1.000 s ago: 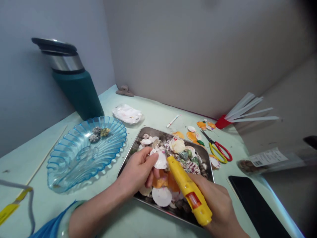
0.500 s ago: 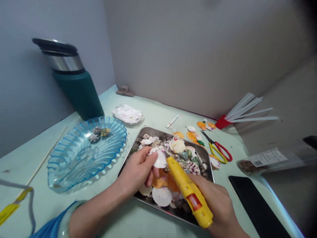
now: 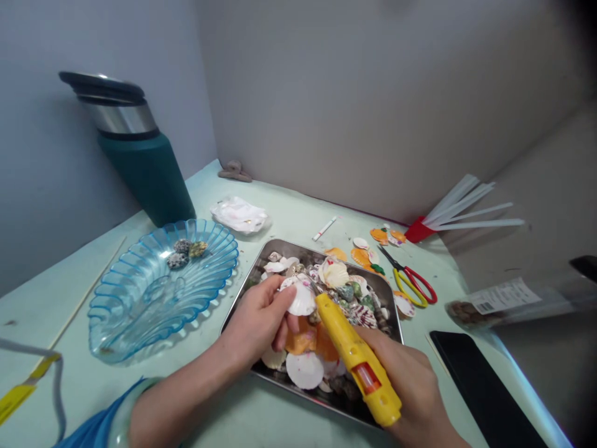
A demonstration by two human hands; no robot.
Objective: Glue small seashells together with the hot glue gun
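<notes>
Between the thumb and fingers of my left hand (image 3: 261,314) is a white scallop shell (image 3: 300,295) with small pink marks. My right hand (image 3: 405,379) is closed around a yellow hot glue gun (image 3: 357,354), its fingers largely hidden behind the body. The metal nozzle (image 3: 315,287) points up and left and is at the shell's right edge; whether it touches cannot be made out. Both hands are above a metal tray (image 3: 236,305) full of shells, among them a cream scallop shell (image 3: 334,272), green snail shells and a white shell (image 3: 305,370) at the front.
Left of the tray is a blue clear shell-shaped dish (image 3: 135,305) holding several small stones (image 3: 180,256). A green bottle (image 3: 144,168) stands behind it. Scissors (image 3: 413,283), orange shells (image 3: 360,256), a red cup of glue sticks (image 3: 420,230) and a black phone (image 3: 480,386) lie to the right.
Almost nothing differs. The shell in my left hand and the glue gun stay together in nearly the same place.
</notes>
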